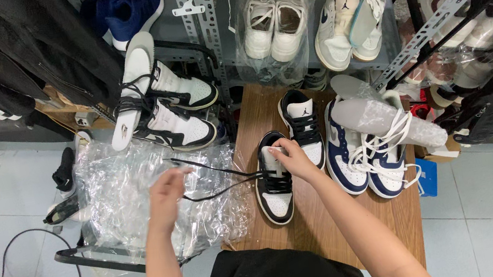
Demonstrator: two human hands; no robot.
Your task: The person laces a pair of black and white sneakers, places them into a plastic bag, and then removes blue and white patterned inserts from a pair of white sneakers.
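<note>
Lacing up a black-and-white sneaker [274, 187] is what's going on here, and it sits toe-toward-the-person on the wooden counter [332, 224], just left of centre. Right hand [292, 156] is closed down on the tongue at the top of the shoe, pinning it so it doesn't slide. Left hand [166, 194] is out at about 9 o'clock from the shoe with its fingers curled together around the black lace [217, 179], pulled fairly taut across the gap. If you ask me, the trick with this step is keeping that holding hand firm and pulling both lace ends evenly, so the tongue stays centred and the lace lies flat.

Under the left hand there's a big crumpled sheet of clear plastic wrap [131, 203] draped over a black frame. At 12 o'clock from the shoe stands its mate [302, 124], and at 3 o'clock a navy-and-white pair [362, 163] with grey shoe trees and loose white laces.

Further back: a clear plastic bag [272, 29] holding white sneakers hangs on the metal rack at 12, more bagged shoes on the shelves at 2 o'clock, and a small blue box-like thing [427, 177] pokes out by the counter edge at 3.
</note>
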